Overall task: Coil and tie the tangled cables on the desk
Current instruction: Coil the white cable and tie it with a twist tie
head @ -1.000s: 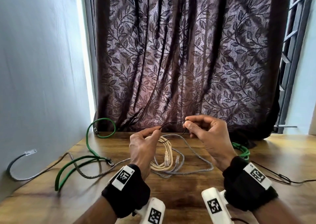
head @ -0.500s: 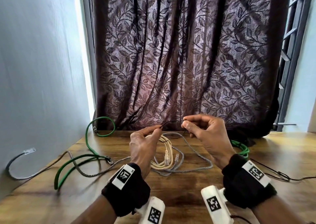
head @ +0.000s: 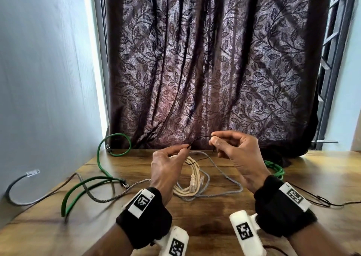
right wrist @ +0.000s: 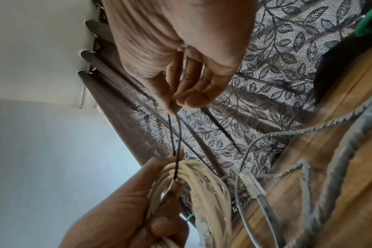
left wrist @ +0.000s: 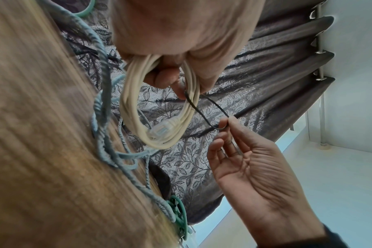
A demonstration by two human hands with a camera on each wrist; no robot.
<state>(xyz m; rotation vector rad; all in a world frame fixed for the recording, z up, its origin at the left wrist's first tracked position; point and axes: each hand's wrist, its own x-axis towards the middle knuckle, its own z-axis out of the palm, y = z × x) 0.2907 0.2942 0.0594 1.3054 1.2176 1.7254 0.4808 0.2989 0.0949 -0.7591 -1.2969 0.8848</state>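
Closest in, the left hand [head: 168,169] had its fingers curled through a coiled cream cable [head: 190,179], and its thumb and fingertip were pinching one end of a thin black tie [head: 199,138]. The right hand [head: 236,158], over at about 3 o'clock from it, was pinching the other end between thumb and forefinger, the other fingers loosely curled, so the tie arched between the two hands just above the wooden surface [head: 214,208]. The cream coil hung from the left hand with its clear plug [left wrist: 159,129] near the bottom of the loop. A grey braided cable [head: 224,177] lay looped under it. Out at 9 o'clock a green cable [head: 101,163] snaked across the wood, and another green bundle [head: 275,167] sat at 3 o'clock. Furthest back hung a dark leaf-patterned curtain [head: 214,70].
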